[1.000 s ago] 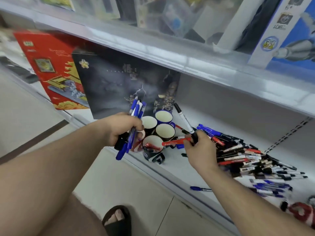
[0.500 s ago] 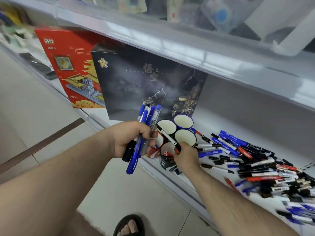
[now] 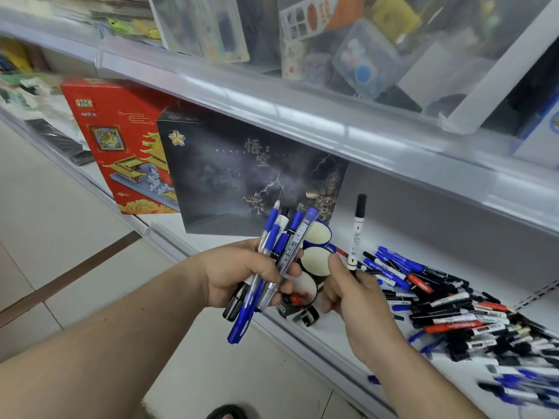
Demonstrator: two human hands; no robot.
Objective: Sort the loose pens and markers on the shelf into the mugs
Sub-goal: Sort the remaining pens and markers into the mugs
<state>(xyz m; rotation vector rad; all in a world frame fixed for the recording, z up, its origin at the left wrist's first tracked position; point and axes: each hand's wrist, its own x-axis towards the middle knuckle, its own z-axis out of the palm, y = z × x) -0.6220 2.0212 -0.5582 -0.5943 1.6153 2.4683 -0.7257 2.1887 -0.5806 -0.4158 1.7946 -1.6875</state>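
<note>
white shelf (image 3: 329, 334) holds mugs (image 3: 316, 261); my left hand (image 3: 239, 273) grips a pen bundle (image 3: 272, 261), my right hand (image 3: 351, 294) pinches a black marker (image 3: 357, 234).

My one head-worn camera looks forward and down, close over my forearms, onto the white metal shelf (image 3: 329, 337) and tiled floor (image 3: 75, 237).

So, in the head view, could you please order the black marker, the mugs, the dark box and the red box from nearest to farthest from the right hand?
1. Black marker: pinched upright in the right hand.
2. Mugs: just left of that hand, on the shelf.
3. Dark box: standing behind the mugs, to the left.
4. Red box: farthest left along the shelf.
</note>
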